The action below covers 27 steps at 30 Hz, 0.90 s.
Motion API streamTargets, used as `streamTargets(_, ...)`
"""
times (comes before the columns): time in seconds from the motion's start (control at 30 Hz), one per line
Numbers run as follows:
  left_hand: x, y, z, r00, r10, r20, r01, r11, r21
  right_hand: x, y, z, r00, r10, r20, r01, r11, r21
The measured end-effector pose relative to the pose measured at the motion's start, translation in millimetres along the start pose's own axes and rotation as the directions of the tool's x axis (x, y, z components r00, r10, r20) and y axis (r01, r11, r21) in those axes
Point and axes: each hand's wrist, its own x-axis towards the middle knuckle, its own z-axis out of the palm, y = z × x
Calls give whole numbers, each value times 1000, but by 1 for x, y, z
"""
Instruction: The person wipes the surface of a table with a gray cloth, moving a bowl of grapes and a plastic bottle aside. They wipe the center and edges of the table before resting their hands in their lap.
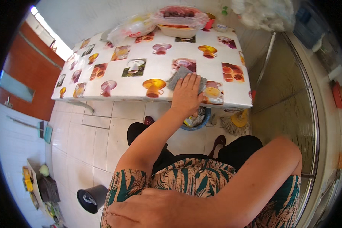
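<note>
Gray cloth point(174, 80) is lying beneath the left hand point(187, 92), showing beside its fingers, by the table's point(131, 86) near edge toward the right corner. Those fingers are extending flat, nearly together; the right hand point(152, 208) is appearing blurred, its grip impossible to tell.

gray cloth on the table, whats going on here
The person's left hand lies flat on the gray cloth, near the front edge of the patterned tablecloth. The right arm is folded across the body, with the right hand by the left sleeve; whether it grips anything is unclear. A cream tub and a red cup stand toward the far edge.
</note>
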Motion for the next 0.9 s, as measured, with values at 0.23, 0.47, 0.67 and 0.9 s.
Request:
streamTargets(0.23,8,-15,3,996,29,-81,-23,997,75,-41,38,-43,973,138,-185,-141,990,-7)
streamTargets(0.47,-38,-178,-58,953,-257,-160,295,906,303,-137,173,-115,689,470,-551,-688,189,-700)
streamTargets(0.67,-98,-229,-79,847,-445,-292,522,802,292,-158,219,-134,663,524,-536,-666,84,-741)
streamTargets(0.9,-75,-95,-34,887,-354,-298,393,916,82,-150,255,-134,780,450,-435,-580,259,-772)
